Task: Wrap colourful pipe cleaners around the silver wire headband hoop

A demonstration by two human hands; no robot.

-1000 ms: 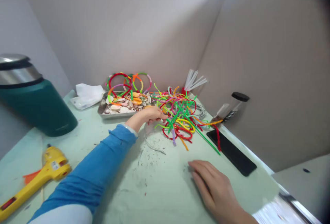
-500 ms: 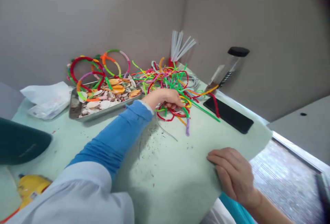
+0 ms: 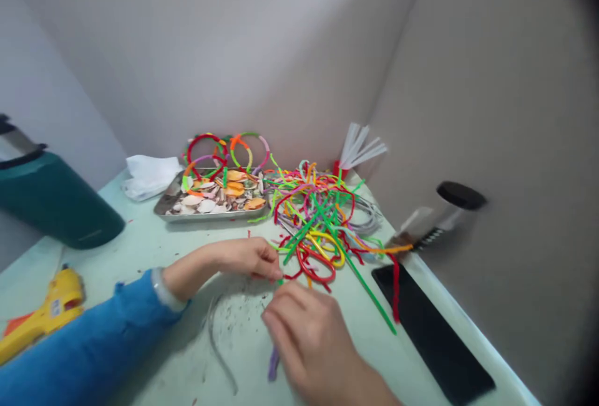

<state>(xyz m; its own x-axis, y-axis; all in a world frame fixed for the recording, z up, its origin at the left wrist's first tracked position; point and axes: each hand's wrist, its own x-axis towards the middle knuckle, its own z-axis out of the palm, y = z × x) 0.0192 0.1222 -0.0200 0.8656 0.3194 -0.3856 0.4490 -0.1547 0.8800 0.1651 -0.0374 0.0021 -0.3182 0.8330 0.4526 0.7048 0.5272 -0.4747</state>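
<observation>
My left hand (image 3: 255, 259), in a blue sleeve, is pinched at the fingertips, with a small bit of green pipe cleaner (image 3: 281, 281) showing there. Close in front of it, my right hand (image 3: 311, 331) has its fingers curled together; whatever it grips is hidden. A purple pipe cleaner end (image 3: 273, 363) sticks out below the right fingers. Just beyond the hands lie scissors with red and yellow handles (image 3: 316, 264), beside a tangled pile of coloured pipe cleaners (image 3: 318, 197). A grey wire (image 3: 218, 347) lies on the table left of my right hand.
A metal tray (image 3: 210, 217) of shells with coloured rings stands at the back. At left are a green bottle (image 3: 65, 203) and a yellow glue gun (image 3: 53, 309). White sticks (image 3: 358, 147), a black phone (image 3: 435, 337) and a clear tube (image 3: 440, 222) are at right.
My left hand has drawn back from the pile, and my right hand has come in beside it. The green and purple pipe cleaner has moved nearer. The view has shifted, showing the scissors and more of the bottle.
</observation>
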